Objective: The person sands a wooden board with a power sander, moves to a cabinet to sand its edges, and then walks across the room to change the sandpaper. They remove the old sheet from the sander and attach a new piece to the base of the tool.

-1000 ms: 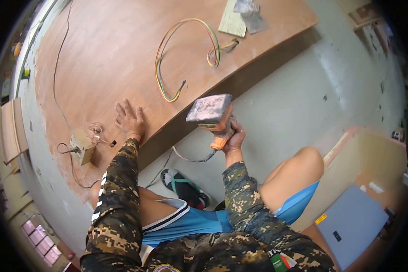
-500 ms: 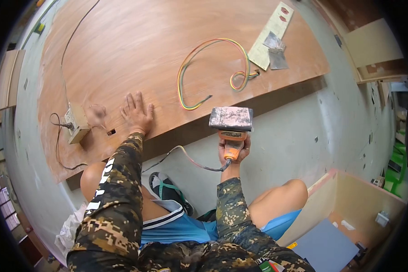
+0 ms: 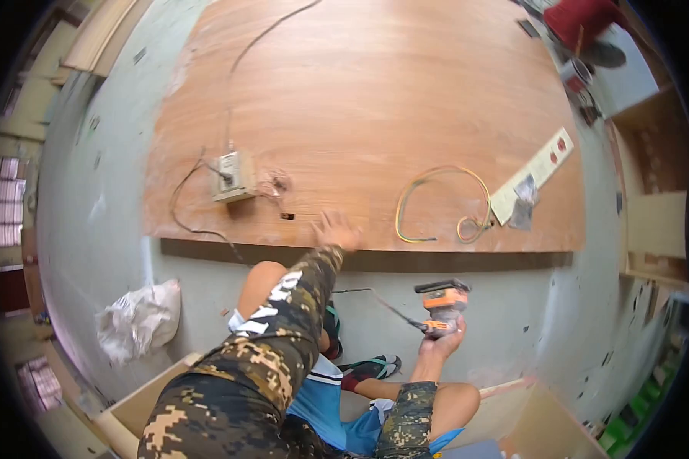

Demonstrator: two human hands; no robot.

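My left hand (image 3: 337, 229) lies flat with fingers spread near the front edge of a large brown wooden panel (image 3: 367, 115). In my right hand (image 3: 442, 344) is an orange and black electric sander (image 3: 444, 297), gripped by its body and held clear of the panel over the floor. Its flat pad is at the top, turned toward the panel, and its cord runs off to the left. Just left of my left hand, a small dark cutout (image 3: 287, 216) opens in the panel, with an outlet box (image 3: 234, 177) and plugged-in cord beyond it.
A loop of yellow and green wires (image 3: 444, 172), a pale strip (image 3: 540, 172) and grey sheets (image 3: 523, 203) lie on the panel. A white sack (image 3: 142, 320) rests on the floor at left. A person in red (image 3: 582, 23) is at the far right, near a can (image 3: 576, 74).
The view has swung left and shows more of the panel. My right hand has lowered and turned the sander, so its pad underside no longer faces me. My left hand stays on the panel.
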